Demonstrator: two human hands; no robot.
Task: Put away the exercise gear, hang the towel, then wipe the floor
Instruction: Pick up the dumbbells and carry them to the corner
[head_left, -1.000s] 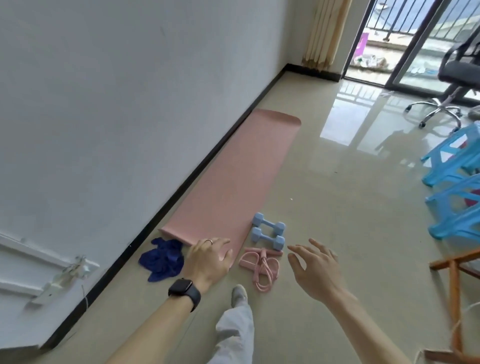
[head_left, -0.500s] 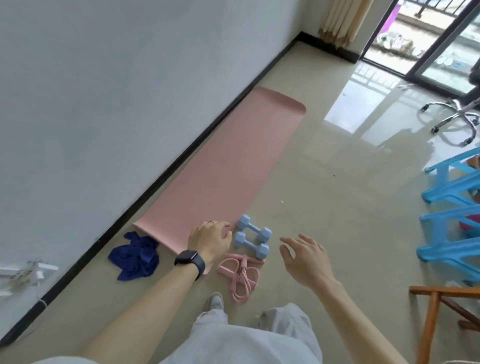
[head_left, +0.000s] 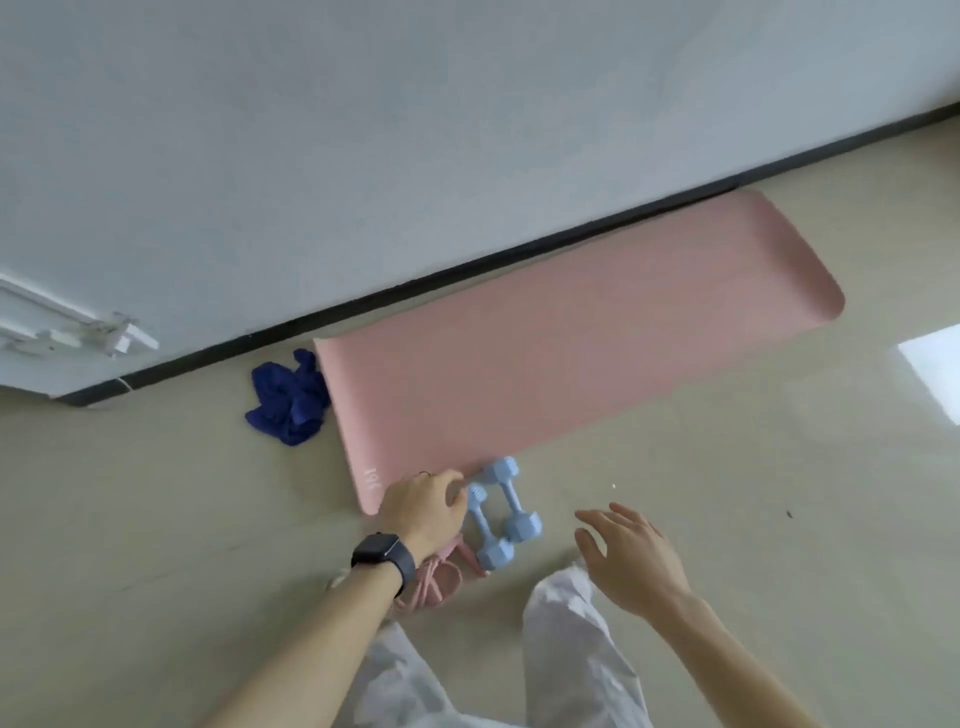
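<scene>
Dumbbells (head_left: 501, 512) sat lower centre at the mat's (head_left: 571, 353) corner, left hand's (head_left: 423, 506) fingers (head_left: 454, 496) curled against the nearer one's end; couldn't tell if gripping. Right hand (head_left: 628, 556) hovered spread, empty, probably lined up for the other. Towel (head_left: 288, 397) lay bunched left of the mat.

bare floor (head_left: 753, 509) right of dumbbells (head_left: 498, 514): open approach. wall (head_left: 467, 130) hems mat (head_left: 571, 364) far edge. towel (head_left: 288, 397) crowds mat's short end; pink band (head_left: 441, 577) touching dumbbells.
</scene>
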